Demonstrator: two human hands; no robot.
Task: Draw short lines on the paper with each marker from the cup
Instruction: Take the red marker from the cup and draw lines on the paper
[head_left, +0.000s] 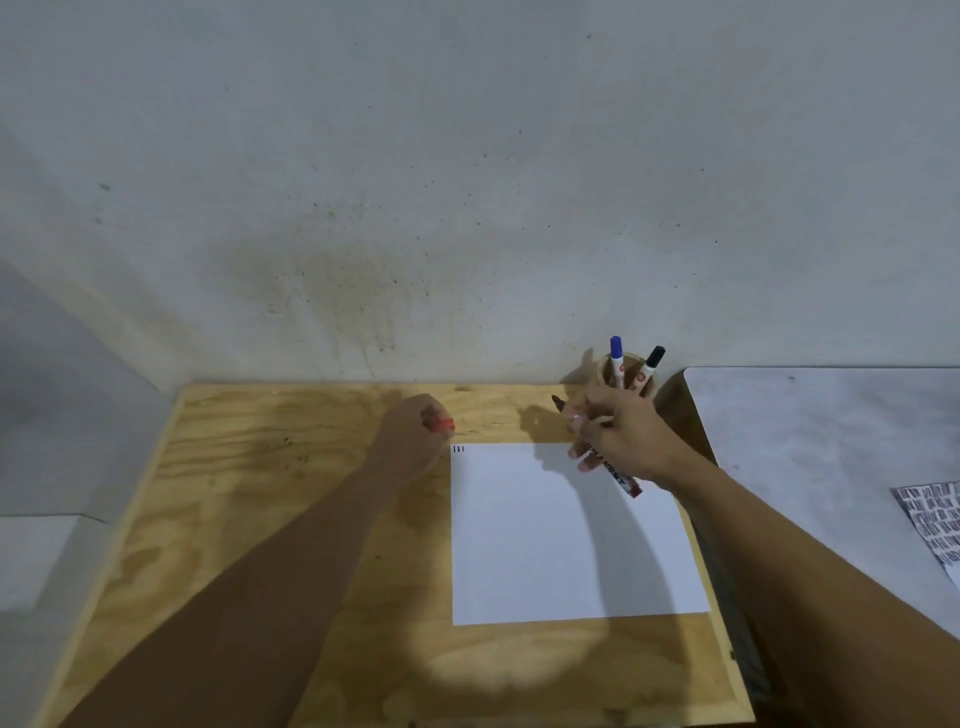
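A white sheet of paper (561, 540) lies on the plywood table, with a few short dark lines (458, 449) at its top left corner. Behind it stands a wooden cup (605, 371) holding a blue-capped marker (616, 356) and a black-capped marker (652, 364). My right hand (623, 436) hovers over the paper's top right edge and grips an uncapped marker (618, 475), its dark tip pointing up and to the left. My left hand (415, 431) rests just left of the paper's top corner, fingers closed around a red cap (442, 426).
The plywood table (291, 467) stands against a stained grey wall. To the right is a grey marbled surface (821, 431) with a patterned sheet (935, 525) at its right edge. A pale ledge sits at the far left.
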